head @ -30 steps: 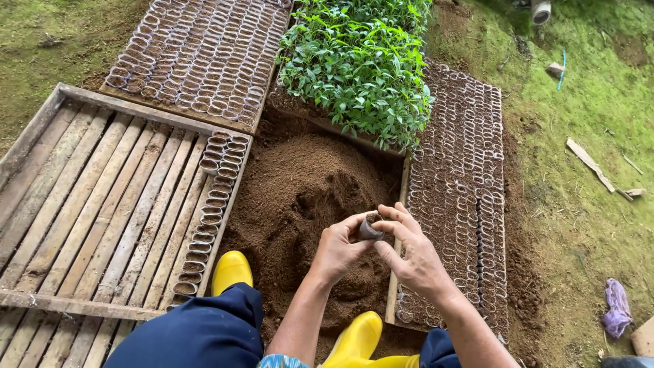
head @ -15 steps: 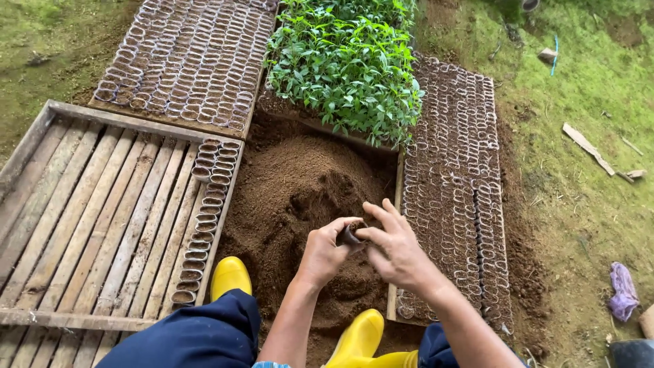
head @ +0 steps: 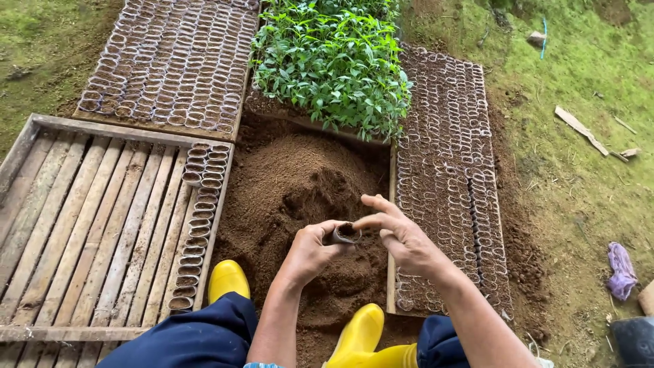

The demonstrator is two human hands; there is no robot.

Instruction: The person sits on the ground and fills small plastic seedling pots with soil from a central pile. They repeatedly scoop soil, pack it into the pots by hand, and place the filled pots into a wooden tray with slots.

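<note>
Left grip: the left hand (head: 310, 251) is closed around a small soil-filled pot (head: 345, 234), with the fingers curled about its side and the open top turned toward the right.
Right grip: the right hand (head: 402, 238) is mostly open, fingers spread; its fingertips (head: 359, 222) rest on the rim of the pot, and it holds nothing of its own.
Pot: held between both hands, above the near slope of the soil heap (head: 300, 197), clear of the ground.
Soil heap: loose brown soil piled between the trays, with a scooped hollow near its middle.
Left tray: a wooden slatted tray (head: 88, 218) with two short columns of filled pots (head: 197, 225) standing along its right edge.
Right tray (head: 449, 177): packed with rows of small pots, just beside the right hand.
Far tray (head: 170, 61): more rows of pots, beyond the slatted tray.
Seedlings (head: 330, 58): a dense green block at the far side of the heap.
Boots: yellow boots (head: 228, 279) planted at the near edge of the soil, on either side of the left forearm.
Grass: a purple rag (head: 620, 269) lies well apart to the right.
</note>
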